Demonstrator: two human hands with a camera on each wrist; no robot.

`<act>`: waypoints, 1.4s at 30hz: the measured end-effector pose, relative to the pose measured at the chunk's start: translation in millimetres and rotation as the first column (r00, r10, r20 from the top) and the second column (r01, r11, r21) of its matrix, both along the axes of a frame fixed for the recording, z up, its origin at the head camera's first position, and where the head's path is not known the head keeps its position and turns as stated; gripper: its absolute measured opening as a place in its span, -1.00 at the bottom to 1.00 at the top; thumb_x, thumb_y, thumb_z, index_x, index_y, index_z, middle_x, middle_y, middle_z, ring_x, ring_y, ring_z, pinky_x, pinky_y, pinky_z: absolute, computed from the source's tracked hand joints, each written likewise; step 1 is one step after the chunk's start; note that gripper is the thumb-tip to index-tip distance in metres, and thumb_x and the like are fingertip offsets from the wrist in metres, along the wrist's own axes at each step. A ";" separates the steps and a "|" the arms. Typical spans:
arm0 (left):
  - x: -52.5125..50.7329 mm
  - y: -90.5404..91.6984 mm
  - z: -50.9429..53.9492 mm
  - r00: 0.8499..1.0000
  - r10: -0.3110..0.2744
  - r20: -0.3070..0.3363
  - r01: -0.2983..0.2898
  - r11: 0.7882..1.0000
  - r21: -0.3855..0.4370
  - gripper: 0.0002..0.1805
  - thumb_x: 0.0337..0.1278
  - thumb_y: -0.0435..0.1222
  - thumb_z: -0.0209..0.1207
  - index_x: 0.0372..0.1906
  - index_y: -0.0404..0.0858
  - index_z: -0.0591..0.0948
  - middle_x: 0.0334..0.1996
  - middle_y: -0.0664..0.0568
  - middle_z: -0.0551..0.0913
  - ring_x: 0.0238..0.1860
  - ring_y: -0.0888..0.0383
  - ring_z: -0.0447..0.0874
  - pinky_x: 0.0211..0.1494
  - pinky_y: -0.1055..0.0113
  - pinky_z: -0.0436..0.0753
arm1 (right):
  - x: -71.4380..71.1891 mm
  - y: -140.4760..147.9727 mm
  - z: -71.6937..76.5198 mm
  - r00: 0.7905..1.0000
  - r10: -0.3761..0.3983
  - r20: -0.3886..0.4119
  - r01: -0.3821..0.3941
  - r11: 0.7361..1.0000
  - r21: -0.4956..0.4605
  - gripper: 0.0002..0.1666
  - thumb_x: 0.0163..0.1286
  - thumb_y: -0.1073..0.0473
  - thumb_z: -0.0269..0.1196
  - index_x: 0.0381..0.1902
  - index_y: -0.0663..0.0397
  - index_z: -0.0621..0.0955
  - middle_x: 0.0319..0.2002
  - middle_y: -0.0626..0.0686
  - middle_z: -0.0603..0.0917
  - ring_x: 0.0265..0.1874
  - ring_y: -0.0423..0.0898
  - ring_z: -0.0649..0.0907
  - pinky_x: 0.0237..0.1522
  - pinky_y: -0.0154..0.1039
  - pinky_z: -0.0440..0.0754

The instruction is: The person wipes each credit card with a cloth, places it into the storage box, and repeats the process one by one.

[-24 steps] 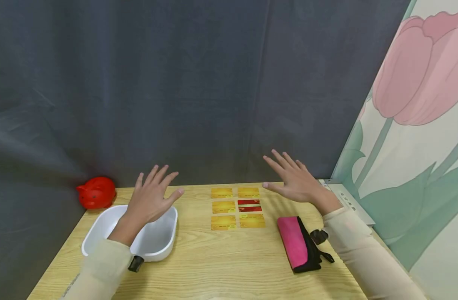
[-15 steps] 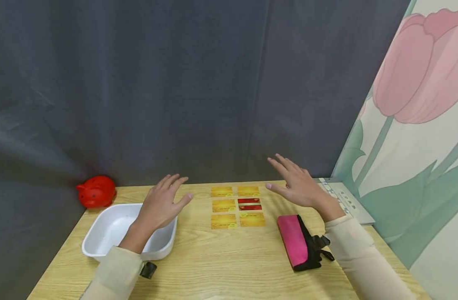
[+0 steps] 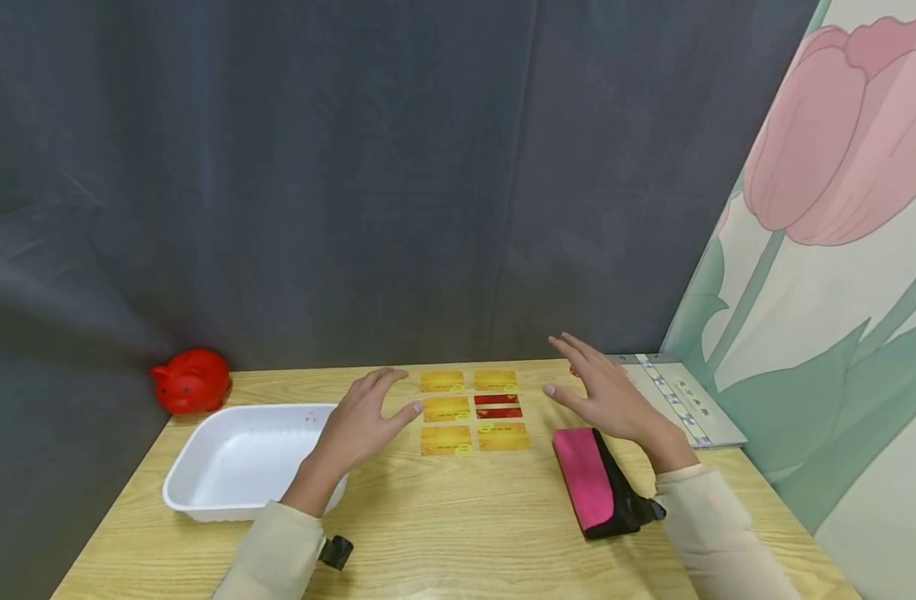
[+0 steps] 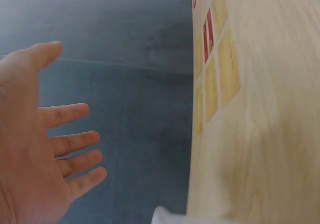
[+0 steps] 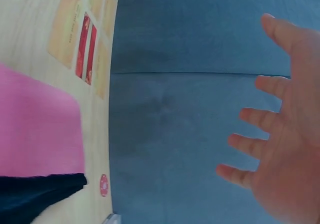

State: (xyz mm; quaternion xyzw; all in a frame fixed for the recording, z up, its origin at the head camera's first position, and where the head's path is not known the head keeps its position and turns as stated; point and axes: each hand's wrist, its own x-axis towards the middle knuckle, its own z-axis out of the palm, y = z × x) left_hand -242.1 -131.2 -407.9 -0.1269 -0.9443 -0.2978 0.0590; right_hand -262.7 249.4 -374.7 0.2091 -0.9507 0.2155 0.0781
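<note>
My left hand [image 3: 360,425] hovers over the table by the right side of a white plastic basin [image 3: 236,417]. Its fingers are spread and hold nothing in the left wrist view. Several golden cards [image 3: 446,439] lie flat in two columns between my hands, with one red card [image 3: 498,412] crossed by a pale stripe. Above the table to their right, my right hand [image 3: 615,400] has its fingers extended and nothing in its grasp. A pink and black pouch [image 3: 587,479] lies below it; the pouch also shows in the right wrist view. My right sleeve covers the pouch's strap end.
A red piggy bank [image 3: 192,382] stands at the back left behind the basin. At the back right lies a white flat box or book [image 3: 693,404]. A small red round thing [image 5: 104,185] lies near the back edge. A dark curtain [image 3: 352,183] hangs behind the table.
My left hand has moved right and down, away from over the basin toward the cards. My right hand has lowered and shifted slightly right. The things on the table have stayed in place.
</note>
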 end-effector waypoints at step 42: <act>-31.3 29.9 -102.9 0.981 -0.047 0.189 -0.012 0.955 0.296 -0.31 0.06 -0.27 0.49 0.35 -0.21 0.57 0.14 -0.10 0.58 0.18 -0.05 0.54 0.32 -0.07 0.55 | 41.6 34.8 -100.4 0.993 -0.054 0.101 0.078 0.966 -0.245 -0.23 0.34 -0.02 0.46 0.42 0.10 0.48 0.37 0.23 0.54 0.38 0.28 0.50 0.32 0.33 0.51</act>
